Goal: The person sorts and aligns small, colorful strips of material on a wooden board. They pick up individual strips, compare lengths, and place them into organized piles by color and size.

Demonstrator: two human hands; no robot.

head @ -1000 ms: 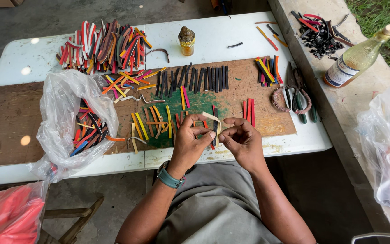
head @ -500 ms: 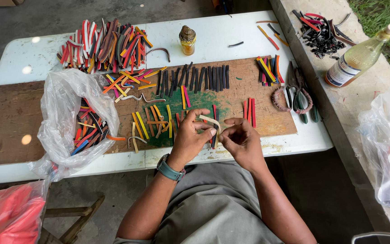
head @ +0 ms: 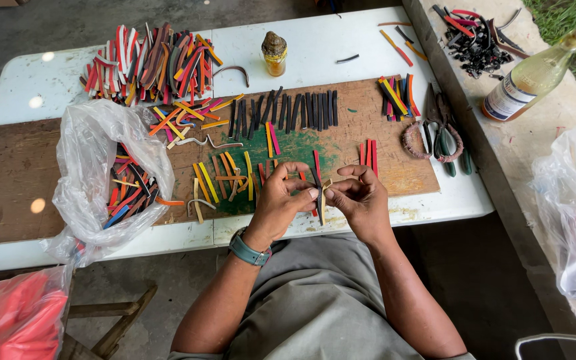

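Note:
My left hand (head: 281,200) and my right hand (head: 358,197) meet at the near edge of a brown board (head: 381,167) on a white table (head: 315,40). Between the fingertips of both hands I pinch a pale cream strip (head: 325,188), folded together with a dark strip (head: 317,181). My left wrist wears a teal watch (head: 248,250). Just beyond my hands lie yellow, brown and red strips (head: 225,177) on a green-painted patch (head: 295,148). A row of black strips (head: 288,110) lies farther back.
A clear plastic bag (head: 95,167) of mixed coloured strips sits at the left. A big heap of strips (head: 148,63) and a small amber jar (head: 275,53) stand at the back. Pliers and scissors (head: 445,137) lie right. A glass bottle (head: 535,73) rests on the concrete ledge.
My hands have drawn closer together and bent the pale strip, which arched loosely a second ago, into a tight fold between my fingertips.

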